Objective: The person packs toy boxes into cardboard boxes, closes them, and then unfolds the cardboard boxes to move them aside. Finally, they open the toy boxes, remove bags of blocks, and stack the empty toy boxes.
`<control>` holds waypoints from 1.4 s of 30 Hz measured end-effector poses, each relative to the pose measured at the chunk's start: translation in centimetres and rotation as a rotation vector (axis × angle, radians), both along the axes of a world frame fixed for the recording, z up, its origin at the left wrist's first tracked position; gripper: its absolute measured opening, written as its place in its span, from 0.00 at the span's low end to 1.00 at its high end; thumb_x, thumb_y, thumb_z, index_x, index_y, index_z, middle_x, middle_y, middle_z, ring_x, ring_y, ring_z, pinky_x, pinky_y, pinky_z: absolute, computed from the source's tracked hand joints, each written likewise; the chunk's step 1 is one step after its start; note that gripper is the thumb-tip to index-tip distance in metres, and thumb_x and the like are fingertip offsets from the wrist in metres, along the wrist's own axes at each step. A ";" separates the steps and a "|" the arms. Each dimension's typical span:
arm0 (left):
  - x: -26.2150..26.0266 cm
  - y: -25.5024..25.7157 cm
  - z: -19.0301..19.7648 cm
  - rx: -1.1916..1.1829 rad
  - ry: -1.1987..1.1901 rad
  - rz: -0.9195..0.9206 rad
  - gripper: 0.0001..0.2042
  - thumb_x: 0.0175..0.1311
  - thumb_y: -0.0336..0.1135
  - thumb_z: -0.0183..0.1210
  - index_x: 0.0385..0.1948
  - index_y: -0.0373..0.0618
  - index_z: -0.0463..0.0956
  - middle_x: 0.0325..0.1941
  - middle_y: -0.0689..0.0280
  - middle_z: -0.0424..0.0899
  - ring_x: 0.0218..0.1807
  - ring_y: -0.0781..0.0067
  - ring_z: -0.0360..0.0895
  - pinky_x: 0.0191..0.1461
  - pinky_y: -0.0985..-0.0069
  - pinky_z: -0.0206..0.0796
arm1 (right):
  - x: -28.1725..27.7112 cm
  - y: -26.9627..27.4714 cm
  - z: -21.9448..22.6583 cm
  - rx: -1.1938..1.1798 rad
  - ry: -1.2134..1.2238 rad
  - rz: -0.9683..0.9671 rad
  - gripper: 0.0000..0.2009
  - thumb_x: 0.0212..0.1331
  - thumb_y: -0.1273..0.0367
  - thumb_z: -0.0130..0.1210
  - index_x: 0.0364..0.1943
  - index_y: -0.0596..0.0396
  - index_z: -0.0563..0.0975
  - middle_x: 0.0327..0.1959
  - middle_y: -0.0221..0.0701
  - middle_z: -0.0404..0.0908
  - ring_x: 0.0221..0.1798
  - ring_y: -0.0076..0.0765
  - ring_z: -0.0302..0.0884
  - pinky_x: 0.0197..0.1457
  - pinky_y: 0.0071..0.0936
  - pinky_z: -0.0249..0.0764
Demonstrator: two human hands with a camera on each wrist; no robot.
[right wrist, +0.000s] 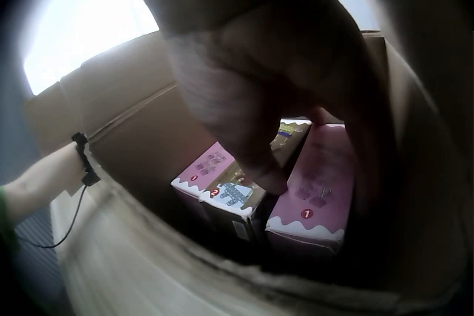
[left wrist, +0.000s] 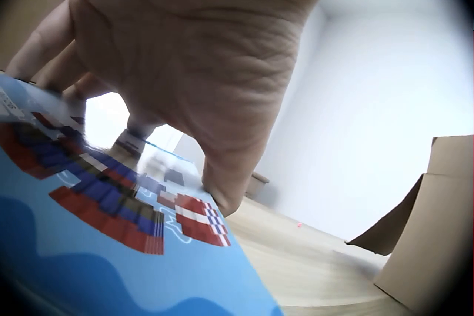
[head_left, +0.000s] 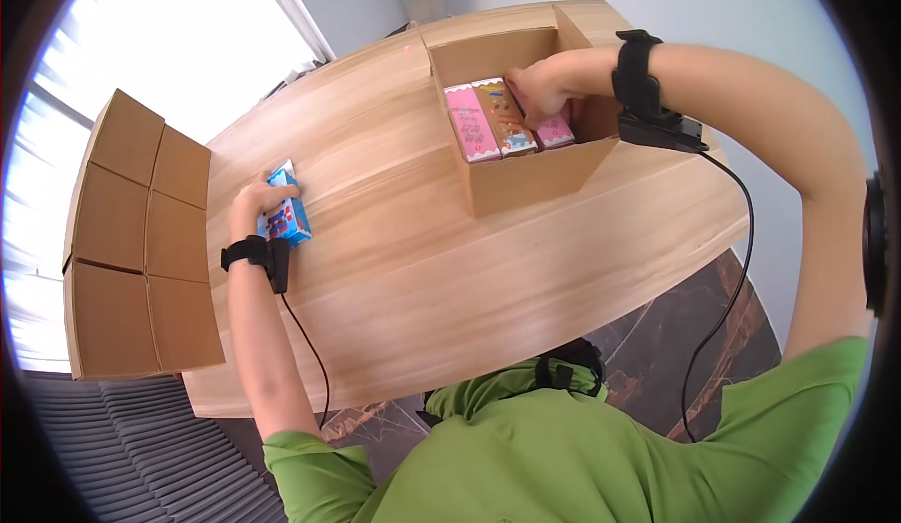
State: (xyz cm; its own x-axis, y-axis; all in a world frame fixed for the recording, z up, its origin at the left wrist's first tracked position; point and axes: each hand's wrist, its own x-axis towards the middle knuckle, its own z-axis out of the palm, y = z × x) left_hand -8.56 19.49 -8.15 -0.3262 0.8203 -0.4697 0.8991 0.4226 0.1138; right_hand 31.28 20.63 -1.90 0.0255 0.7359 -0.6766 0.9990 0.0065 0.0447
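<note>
Worktop [head_left: 375, 316]: pale wood grain, rounded edge. On it, an open-topped carton [head_left: 530, 183], plain brown cardboard, straight-walled. Inside, three oblong printed packs: left pink pack [head_left: 471, 129] and brown pack [head_left: 507, 121] side by side, then right pink pack [right wrist: 318, 183], with a narrow gap between it and the brown one. Their printed ends carry white wavy borders.

Right hand [head_left: 554, 80]: reaches down into the carton, grip parted to the pack's width over the right pink pack; thumb in the gap, fingers down the far side, fingertips lost in shadow.

Left hand [head_left: 255, 200]: grip wide across the blue pack [head_left: 296, 221], thumb at one edge, fingers at the opposite one. Pack is box-shaped, smooth, slightly glossy, red and dark blue print; it lies on the worktop between the carton and the brown cardboard boxes [head_left: 155, 241].
</note>
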 end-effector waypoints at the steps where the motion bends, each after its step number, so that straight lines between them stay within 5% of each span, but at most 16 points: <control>1: 0.4 -0.4 0.3 0.046 0.005 0.007 0.45 0.35 0.52 0.60 0.62 0.50 0.55 0.41 0.54 0.79 0.37 0.63 0.80 0.39 0.68 0.71 | 0.3 0.0 -0.2 0.034 0.013 0.011 0.40 0.46 0.66 0.60 0.60 0.57 0.47 0.44 0.49 0.73 0.40 0.49 0.78 0.26 0.37 0.80; 6: -0.3 -0.8 -0.4 0.164 0.006 -0.046 0.44 0.33 0.50 0.60 0.61 0.45 0.58 0.37 0.55 0.79 0.35 0.65 0.78 0.41 0.68 0.70 | 1.5 -1.7 -0.3 0.216 -0.009 0.178 0.35 0.44 0.70 0.59 0.58 0.56 0.54 0.42 0.48 0.75 0.41 0.50 0.77 0.31 0.40 0.78; 11: -0.3 -1.0 -0.6 0.149 0.033 -0.035 0.43 0.32 0.53 0.60 0.59 0.47 0.60 0.45 0.52 0.78 0.45 0.60 0.76 0.46 0.67 0.69 | 2.7 -1.2 3.1 0.388 0.007 0.361 0.31 0.43 0.69 0.56 0.56 0.53 0.59 0.35 0.46 0.78 0.38 0.53 0.76 0.40 0.38 0.72; 13: -0.1 -1.2 -0.7 0.158 0.061 -0.021 0.42 0.32 0.54 0.60 0.59 0.50 0.62 0.47 0.54 0.78 0.49 0.59 0.75 0.49 0.65 0.67 | 4.5 -1.6 5.3 0.657 0.140 0.497 0.29 0.45 0.67 0.55 0.56 0.52 0.60 0.36 0.46 0.77 0.39 0.47 0.76 0.38 0.37 0.72; 17: -0.4 -1.5 -1.3 0.193 0.036 0.015 0.41 0.34 0.56 0.58 0.57 0.51 0.63 0.47 0.55 0.78 0.49 0.59 0.75 0.50 0.64 0.66 | 3.6 -6.4 12.4 0.656 0.710 -0.124 0.26 0.55 0.62 0.52 0.58 0.50 0.60 0.51 0.39 0.70 0.48 0.29 0.73 0.48 0.29 0.73; 19: -0.4 -1.6 -1.3 0.194 0.041 0.010 0.40 0.34 0.57 0.58 0.57 0.52 0.64 0.46 0.56 0.78 0.49 0.59 0.75 0.50 0.64 0.66 | 1.5 -8.4 14.8 0.442 1.225 -0.163 0.23 0.55 0.68 0.52 0.55 0.55 0.60 0.45 0.35 0.72 0.43 0.29 0.74 0.36 0.25 0.76; 21: -0.3 -1.7 -1.1 0.198 0.048 0.010 0.40 0.34 0.57 0.58 0.56 0.52 0.65 0.46 0.56 0.78 0.49 0.59 0.75 0.50 0.64 0.66 | 0.0 -8.6 12.1 0.430 1.710 -0.243 0.21 0.57 0.67 0.51 0.54 0.54 0.62 0.43 0.34 0.73 0.44 0.27 0.74 0.36 0.26 0.78; 23: -0.3 -1.7 -1.2 0.213 0.056 0.006 0.39 0.34 0.57 0.58 0.55 0.50 0.65 0.46 0.56 0.78 0.48 0.59 0.75 0.49 0.64 0.66 | -1.4 -9.7 8.8 -0.045 1.921 -0.173 0.25 0.57 0.61 0.51 0.58 0.52 0.60 0.51 0.35 0.70 0.48 0.30 0.73 0.51 0.30 0.73; 25: -0.7 -2.0 -1.6 0.235 0.069 0.002 0.39 0.34 0.57 0.58 0.54 0.48 0.66 0.45 0.55 0.79 0.47 0.59 0.76 0.49 0.64 0.66 | -5.7 -11.9 5.7 -0.002 1.908 -0.222 0.24 0.59 0.61 0.50 0.57 0.55 0.59 0.51 0.33 0.70 0.49 0.32 0.72 0.48 0.39 0.74; 27: -2.2 -1.4 -3.3 0.292 -0.096 0.086 0.39 0.34 0.55 0.58 0.54 0.45 0.66 0.43 0.53 0.79 0.46 0.57 0.77 0.47 0.66 0.67 | -8.9 -13.1 3.2 -0.222 1.839 -0.484 0.23 0.59 0.62 0.50 0.56 0.51 0.57 0.50 0.32 0.70 0.50 0.33 0.71 0.49 0.45 0.73; 29: -0.8 -2.9 -1.2 0.322 0.086 -0.001 0.40 0.34 0.55 0.58 0.55 0.42 0.64 0.43 0.51 0.79 0.45 0.57 0.77 0.47 0.67 0.68 | -11.4 -12.4 -0.1 -0.255 1.822 -0.548 0.23 0.57 0.68 0.52 0.54 0.47 0.55 0.45 0.34 0.70 0.44 0.32 0.73 0.40 0.38 0.75; 37: -1.9 -5.9 -1.1 0.648 0.076 0.071 0.48 0.33 0.53 0.60 0.62 0.42 0.52 0.44 0.46 0.74 0.45 0.52 0.75 0.45 0.63 0.69 | -17.6 -4.6 -12.0 0.194 1.651 -0.480 0.28 0.53 0.68 0.55 0.55 0.59 0.53 0.45 0.45 0.69 0.47 0.43 0.70 0.46 0.39 0.71; 40: -0.9 -7.6 -0.3 0.732 0.108 0.052 0.49 0.34 0.51 0.63 0.63 0.43 0.49 0.45 0.47 0.71 0.45 0.52 0.75 0.42 0.61 0.69 | -18.3 -3.3 -13.1 0.693 1.147 0.018 0.30 0.51 0.66 0.55 0.55 0.63 0.54 0.47 0.52 0.67 0.52 0.53 0.65 0.54 0.42 0.65; 42: -0.6 -8.5 -0.2 0.802 0.153 0.005 0.48 0.35 0.50 0.63 0.63 0.44 0.48 0.45 0.48 0.71 0.44 0.53 0.75 0.41 0.62 0.69 | -18.7 -3.6 -11.0 1.043 0.987 0.184 0.30 0.52 0.65 0.54 0.55 0.65 0.56 0.49 0.51 0.67 0.51 0.55 0.67 0.55 0.39 0.65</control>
